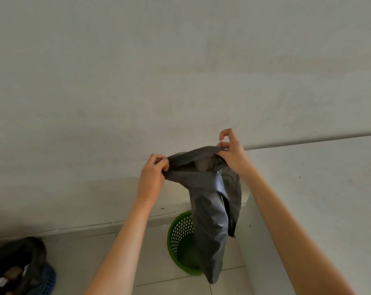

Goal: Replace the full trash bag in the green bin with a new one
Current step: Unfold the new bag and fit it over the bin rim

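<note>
A new dark grey trash bag (212, 211) hangs in the air in front of the wall, its mouth pulled partly apart. My left hand (151, 175) pinches the left edge of the mouth. My right hand (231, 153) grips the right edge, index finger lifted. The bag's lower end dangles over the green perforated bin (180, 237), which stands on the tiled floor in the corner and shows no bag inside. A full black trash bag (16, 265) sits at the bottom left.
The full black bag rests in a blue perforated basket (49, 281) on the floor. A white wall (180, 71) fills the view ahead. A white ledge or counter (318, 188) runs along the right, close beside the green bin.
</note>
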Demonstrator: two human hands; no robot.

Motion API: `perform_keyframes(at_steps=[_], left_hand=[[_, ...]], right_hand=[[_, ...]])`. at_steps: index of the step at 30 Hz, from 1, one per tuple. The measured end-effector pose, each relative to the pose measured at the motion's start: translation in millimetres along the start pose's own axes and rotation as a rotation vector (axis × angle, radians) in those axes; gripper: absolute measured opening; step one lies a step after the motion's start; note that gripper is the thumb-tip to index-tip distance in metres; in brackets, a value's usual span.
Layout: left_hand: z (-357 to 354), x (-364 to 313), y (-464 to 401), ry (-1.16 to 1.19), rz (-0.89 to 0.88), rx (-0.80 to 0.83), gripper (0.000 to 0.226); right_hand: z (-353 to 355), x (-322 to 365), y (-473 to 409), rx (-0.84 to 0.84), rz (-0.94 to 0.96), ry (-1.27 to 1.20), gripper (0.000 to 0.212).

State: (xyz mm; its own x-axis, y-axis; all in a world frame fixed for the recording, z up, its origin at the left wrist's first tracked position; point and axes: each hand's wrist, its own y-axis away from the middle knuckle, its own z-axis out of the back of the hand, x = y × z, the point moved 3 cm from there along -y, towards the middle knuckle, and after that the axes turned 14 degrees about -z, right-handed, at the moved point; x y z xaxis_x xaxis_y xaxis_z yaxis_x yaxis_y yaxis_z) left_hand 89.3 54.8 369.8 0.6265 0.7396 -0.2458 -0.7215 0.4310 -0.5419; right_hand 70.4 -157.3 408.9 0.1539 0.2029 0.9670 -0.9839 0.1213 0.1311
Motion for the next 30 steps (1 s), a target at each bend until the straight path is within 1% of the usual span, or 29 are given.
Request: perform_keyframes(at_steps=[1, 2, 4, 6, 7, 8, 9, 10, 11, 12, 13, 14, 15, 17, 19, 21, 23, 25, 27, 29, 30], left_hand=[[1, 10, -1, 0.038, 0.020, 0.043, 0.021], [7, 17, -5, 0.101, 0.046, 0.043, 0.023], [17, 20, -16, 0.137, 0.013, 0.030, 0.024], [24, 21, -26, 0.091, -0.004, 0.023, 0.028], [25, 24, -28, 0.080, 0.001, 0.056, 0.030], [24, 29, -27, 0.057, 0.009, 0.107, 0.031], [21, 33, -24, 0.029, 0.023, 0.160, 0.031], [18, 34, -20, -0.015, 0.035, 0.211, 0.031], [15, 33, -16, -0.053, 0.047, 0.239, 0.030], [12, 28, -12, -0.078, 0.055, 0.242, 0.031], [9, 22, -8, -0.102, 0.045, 0.229, 0.032], [7, 17, -5, -0.128, 0.018, 0.215, 0.035], [7, 13, -2, -0.146, -0.005, 0.193, 0.037], [15, 16, 1, -0.153, -0.018, 0.075, 0.040], [29, 28, 6, -0.155, -0.007, -0.057, 0.037], [38, 31, 14, -0.193, -0.017, -0.106, 0.031], [40, 28, 20, -0.205, -0.003, -0.140, 0.028], [37, 29, 31, -0.195, 0.048, -0.115, 0.027], [32, 35, 45, -0.176, 0.146, -0.013, 0.026], [24, 45, 56, -0.120, 0.360, 0.178, 0.030], [20, 48, 60, -0.098, 0.501, 0.293, 0.031]], right_hand=[[-1, 2, 5, 0.134, 0.009, 0.084, 0.036], [-5, 1, 11, 0.258, -0.010, 0.154, 0.035], [-10, -2, 22, 0.439, -0.057, 0.195, 0.031], [-6, -4, 28, 0.533, -0.093, 0.133, 0.031], [-3, -5, 29, 0.551, -0.097, 0.138, 0.031], [2, -5, 29, 0.550, -0.114, 0.202, 0.031], [5, -7, 26, 0.506, -0.096, 0.398, 0.031], [6, -10, 21, 0.419, -0.038, 0.653, 0.033], [7, -18, 11, 0.268, 0.010, 0.897, 0.038], [8, -22, 4, 0.068, 0.029, 1.055, 0.042], [8, -24, 0, -0.127, 0.045, 1.121, 0.043], [8, -26, -3, -0.281, 0.075, 1.146, 0.041], [9, -28, -5, -0.381, 0.111, 1.171, 0.038], [16, -39, -13, -0.478, 0.124, 1.222, 0.027], [28, -52, -20, -0.526, 0.033, 1.175, 0.022], [33, -60, -23, -0.529, -0.047, 1.123, 0.024], [31, -58, -24, -0.576, -0.001, 1.112, 0.023], [30, -52, -25, -0.629, 0.044, 1.016, 0.024], [30, -43, -28, -0.637, 0.053, 0.763, 0.024], [24, -28, -27, -0.569, 0.042, 0.527, 0.021], [17, -20, -26, -0.527, 0.055, 0.487, 0.020]])
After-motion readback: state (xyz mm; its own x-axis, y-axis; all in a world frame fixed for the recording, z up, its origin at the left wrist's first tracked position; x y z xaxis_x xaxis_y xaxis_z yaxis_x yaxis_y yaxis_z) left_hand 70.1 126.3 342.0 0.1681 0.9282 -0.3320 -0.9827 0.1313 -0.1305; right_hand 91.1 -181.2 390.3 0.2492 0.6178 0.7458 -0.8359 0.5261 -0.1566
